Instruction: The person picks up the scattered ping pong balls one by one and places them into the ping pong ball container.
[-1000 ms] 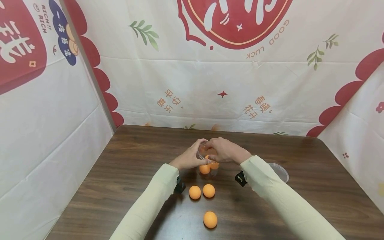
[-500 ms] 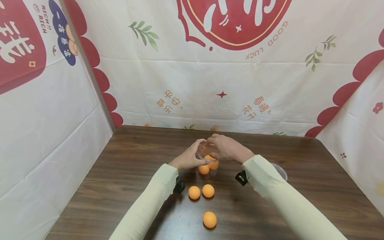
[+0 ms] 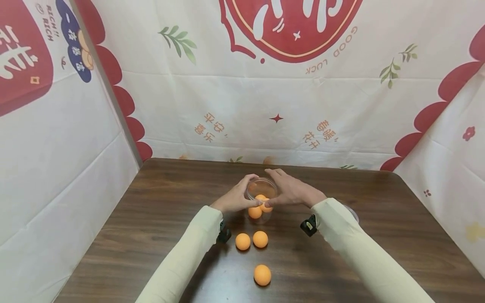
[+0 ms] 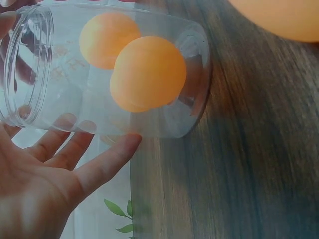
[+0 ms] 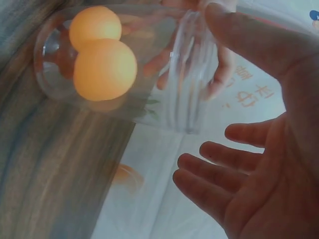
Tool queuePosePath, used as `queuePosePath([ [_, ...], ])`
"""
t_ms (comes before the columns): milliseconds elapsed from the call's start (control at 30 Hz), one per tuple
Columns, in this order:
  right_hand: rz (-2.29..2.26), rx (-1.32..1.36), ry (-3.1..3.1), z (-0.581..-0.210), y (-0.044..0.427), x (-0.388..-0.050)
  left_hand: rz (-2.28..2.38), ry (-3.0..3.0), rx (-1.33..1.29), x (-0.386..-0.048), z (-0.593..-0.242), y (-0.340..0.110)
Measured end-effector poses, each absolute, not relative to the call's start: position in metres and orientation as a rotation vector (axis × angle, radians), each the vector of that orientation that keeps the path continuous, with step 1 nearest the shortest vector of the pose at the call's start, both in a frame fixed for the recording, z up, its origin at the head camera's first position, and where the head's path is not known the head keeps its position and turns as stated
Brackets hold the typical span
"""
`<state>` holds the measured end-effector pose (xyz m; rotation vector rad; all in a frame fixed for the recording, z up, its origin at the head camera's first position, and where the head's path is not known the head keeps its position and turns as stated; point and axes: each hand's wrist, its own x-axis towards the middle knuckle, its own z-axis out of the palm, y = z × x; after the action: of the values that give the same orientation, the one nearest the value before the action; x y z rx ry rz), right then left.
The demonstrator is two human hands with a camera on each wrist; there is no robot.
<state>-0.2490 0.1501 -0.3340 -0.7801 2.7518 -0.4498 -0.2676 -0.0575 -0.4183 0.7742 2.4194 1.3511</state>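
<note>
A clear plastic jar stands upright and uncovered on the table, with several orange balls inside it. My left hand holds the jar from the left, thumb and fingers curved round its neck. On the other side is my right hand, its fingers spread and relaxed. The right thumb lies at the front of the rim; whether it touches cannot be told. In the right wrist view, the palm faces the jar and its four fingers hold nothing.
Two orange balls lie side by side in front of the jar, and a third ball is nearer me. A clear round lid is partly hidden behind the right sleeve. A printed cloth hangs behind the brown table.
My right hand has drawn out from over the jar's mouth to its right side, and its fingers have straightened. The left hand stays at the jar. The view has shifted slightly.
</note>
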Motion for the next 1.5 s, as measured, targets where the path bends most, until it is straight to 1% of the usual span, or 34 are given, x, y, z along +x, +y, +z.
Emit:
queuePosePath([
  [367, -0.659, -0.863, 2.731, -0.357, 0.161, -0.256, 1.418, 2.354, 0.797, -0.268, -0.422, -0.057],
  [767, -0.862, -0.784, 2.666, -0.367, 0.166, -0.257, 1.373, 2.406, 0.77, -0.266, -0.421, -0.057],
  [1067, -0.888, -0.763, 2.67, -0.37, 0.166, -0.256, 1.329, 2.457, 0.8, -0.263, -0.418, -0.062],
  [1333, -0.905, -0.756, 2.68, -0.369, 0.166, -0.255, 1.21, 2.618, 0.85, -0.253, -0.412, -0.073],
  [1500, -0.934, -0.764, 2.666, -0.374, 0.165, -0.254, 1.14, 2.703, 0.915, -0.236, -0.412, -0.083],
])
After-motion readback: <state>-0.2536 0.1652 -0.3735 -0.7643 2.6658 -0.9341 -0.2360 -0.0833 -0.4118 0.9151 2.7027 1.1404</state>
